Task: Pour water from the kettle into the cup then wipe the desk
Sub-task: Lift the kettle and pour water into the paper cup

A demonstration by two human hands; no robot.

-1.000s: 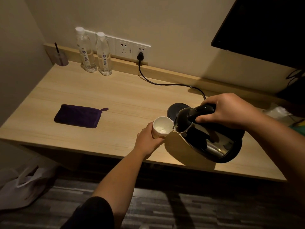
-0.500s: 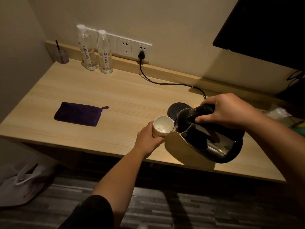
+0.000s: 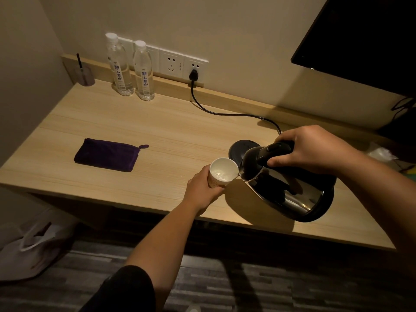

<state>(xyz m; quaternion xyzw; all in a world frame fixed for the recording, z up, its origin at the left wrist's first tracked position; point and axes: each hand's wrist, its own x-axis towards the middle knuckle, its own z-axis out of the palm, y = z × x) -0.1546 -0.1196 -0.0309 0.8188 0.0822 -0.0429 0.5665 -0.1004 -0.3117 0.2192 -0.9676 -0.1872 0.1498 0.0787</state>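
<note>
**Kettle tilted at cup rim, cloth idle on worktop**

The right hand [image 3: 313,149] grips the black handle of the electric kettle [image 3: 286,188], fingers [image 3: 279,162] wrapped tight around it. The kettle is lifted and tilted, spout toward frame left, at centre right of the frame. Its spout sits at the rim of the white cup [image 3: 222,173].

The left hand [image 3: 202,190] holds the cup from the lower left, fingers closed around its wall. Water is visible inside the cup. The cup sits at frame centre over the wooden worktop [image 3: 157,122]; whether its base rests on the surface cannot be told.

The black kettle base [image 3: 239,149] stands on the worktop just behind the cup. Its power cord [image 3: 225,112] runs up to a wall socket [image 3: 194,74].

A folded purple cloth [image 3: 108,154] lies flat at centre left, well apart from both hands. Two water bottles [image 3: 130,68] stand upright against the wall at upper left.
</note>
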